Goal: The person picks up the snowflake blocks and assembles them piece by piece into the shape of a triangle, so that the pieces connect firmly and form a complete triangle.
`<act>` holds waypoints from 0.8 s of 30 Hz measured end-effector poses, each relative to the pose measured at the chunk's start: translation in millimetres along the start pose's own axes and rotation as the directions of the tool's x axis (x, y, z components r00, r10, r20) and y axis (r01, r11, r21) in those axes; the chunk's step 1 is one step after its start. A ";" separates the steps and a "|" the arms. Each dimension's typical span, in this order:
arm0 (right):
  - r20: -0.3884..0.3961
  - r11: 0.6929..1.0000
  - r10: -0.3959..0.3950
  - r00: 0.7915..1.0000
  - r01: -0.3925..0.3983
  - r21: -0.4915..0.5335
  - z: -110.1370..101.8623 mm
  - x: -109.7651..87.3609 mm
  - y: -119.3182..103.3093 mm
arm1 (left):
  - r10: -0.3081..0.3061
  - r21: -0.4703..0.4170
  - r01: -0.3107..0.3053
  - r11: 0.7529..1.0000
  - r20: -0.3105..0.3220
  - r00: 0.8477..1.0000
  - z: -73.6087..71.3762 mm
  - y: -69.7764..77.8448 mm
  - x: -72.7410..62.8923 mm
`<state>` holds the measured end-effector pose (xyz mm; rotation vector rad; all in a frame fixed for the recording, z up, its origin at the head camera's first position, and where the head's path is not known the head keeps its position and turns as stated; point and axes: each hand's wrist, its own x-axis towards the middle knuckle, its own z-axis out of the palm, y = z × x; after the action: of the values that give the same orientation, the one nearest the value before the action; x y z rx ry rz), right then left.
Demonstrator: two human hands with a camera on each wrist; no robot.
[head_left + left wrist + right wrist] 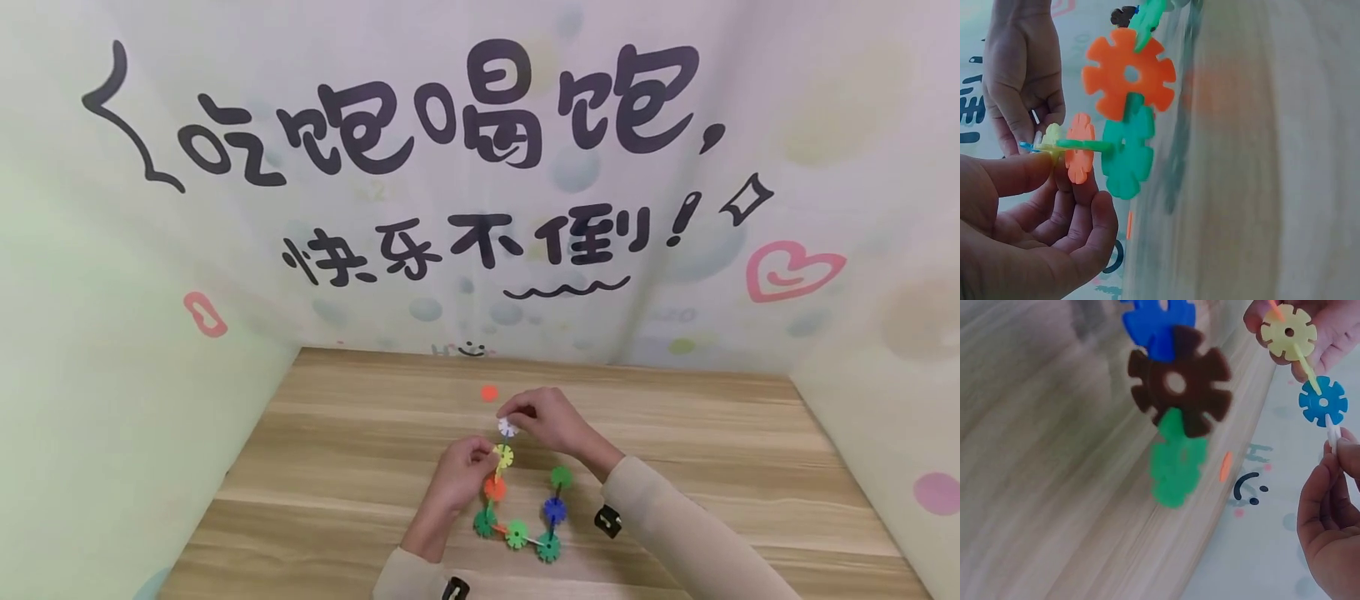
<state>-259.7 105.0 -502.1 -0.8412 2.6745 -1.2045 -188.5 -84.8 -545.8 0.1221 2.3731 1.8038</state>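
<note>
Slotted plastic snowflake discs, joined edge to edge, form a U-shaped chain. My left hand (459,473) pinches a yellow disc (1272,334) on the chain's left side between thumb and fingers. Beyond it, a light blue disc (1310,401) links the yellow part to a white disc (507,427) at the far tip. My right hand (553,421) pinches that white disc, and its fingers hide part of it. The chain's other arm has a dark blue disc (554,510), a brown disc (1150,381) and a green end disc (561,477).
A loose orange disc (489,392) lies on the wood-grain table (337,467) beyond the hands. A printed curtain (420,317) with black lettering stands along the table's back edge. Pale walls flank both sides.
</note>
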 end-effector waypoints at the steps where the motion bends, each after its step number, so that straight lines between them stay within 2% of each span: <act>1: -0.004 1.000 -0.002 1.000 0.002 0.003 0.0 0.0 -0.4 | -0.003 0.002 0.003 1.000 -0.002 1.000 -0.2 0.4 0.4; 7: -0.038 0.999 0.024 0.999 -0.022 0.031 -0.9 -1.1 6.0 | -0.018 -0.017 0.018 1.000 0.004 1.000 -3.0 2.6 0.5; 11: -0.105 0.991 0.129 0.986 -0.124 0.053 -7.7 -5.3 21.1 | -0.022 -0.035 0.022 0.999 0.011 1.000 -7.7 1.0 1.4; 14: -0.119 0.979 0.205 0.972 -0.204 0.015 -12.4 -14.7 35.2 | -0.024 -0.040 0.024 0.999 0.019 1.000 -11.9 -1.3 2.3; 17: -0.083 0.970 0.235 0.968 -0.239 -0.042 -12.3 -28.0 49.9 | -0.023 -0.049 0.024 0.999 0.018 1.000 -16.1 -3.4 3.3; 19: -0.041 0.964 0.261 0.965 -0.262 -0.035 -10.6 -36.7 57.4 | -0.023 -0.056 0.024 0.998 0.014 1.000 -18.8 -4.8 4.3; 24: 0.080 0.937 0.331 0.940 -0.338 0.092 -2.7 -49.7 64.9 | -0.020 -0.069 0.020 0.997 0.004 1.000 -23.0 -9.4 6.2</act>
<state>-247.5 167.5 -553.5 -0.3783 2.5406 -1.1969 -198.3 -108.1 -549.3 0.0922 2.2984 1.8725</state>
